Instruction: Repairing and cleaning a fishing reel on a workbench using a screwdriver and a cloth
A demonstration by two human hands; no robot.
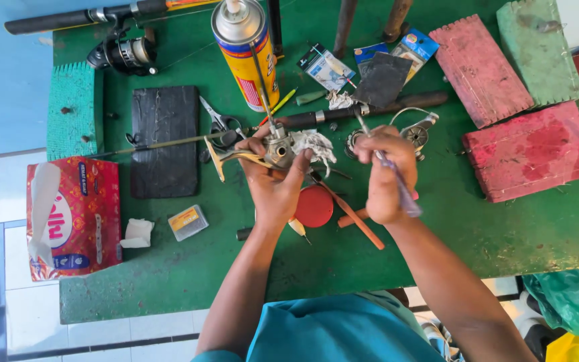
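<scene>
- A stripped grey metal fishing-reel body with a brass-coloured foot (263, 153) is gripped in the left hand (273, 181), fingers closed around it, above the middle of the green table (169, 275).
- A thin lilac-handled tool (397, 184) is clasped in the right hand (384, 175), its fingers wrapped tight; the tip is raised just right of the reel body, and contact cannot be told.
- A crumpled white rag (316, 144) is pressed against the reel body.
- The reel is judged to be mid-service: it is opened, and a loose round metal reel part (415, 134) is left on the table beyond the right hand, so reassembly appears undone.
- A yellow-and-blue spray can (246, 53) is stood near the far edge, a red tissue packet (72, 218) at the left edge.
</scene>
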